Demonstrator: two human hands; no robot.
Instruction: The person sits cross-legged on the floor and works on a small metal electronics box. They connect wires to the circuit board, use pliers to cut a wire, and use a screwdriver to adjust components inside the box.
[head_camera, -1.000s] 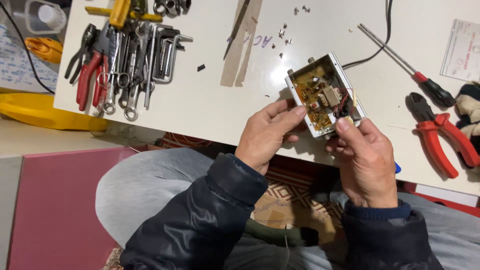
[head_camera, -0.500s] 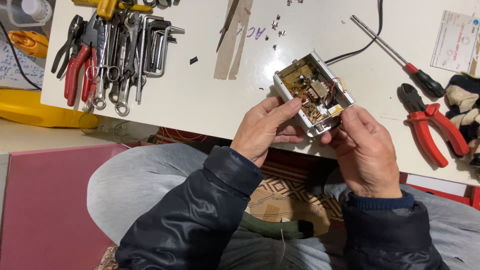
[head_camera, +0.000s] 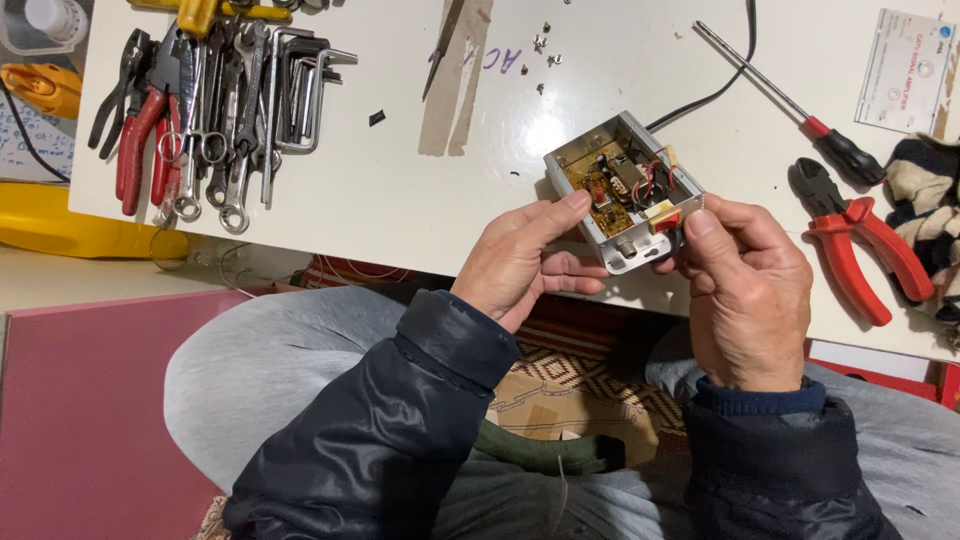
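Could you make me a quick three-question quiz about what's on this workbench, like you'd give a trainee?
1. True or false: both hands hold the open metal box with a circuit board inside.
2. Which tool lies nearest the right hand? A) red-handled pliers B) hex keys C) wrenches
3. Fill in: a black ___ runs from the box across the white table.

Key: 1 true, the left hand grips its near left side and the right hand its near right corner. 2 A. 3 cable.
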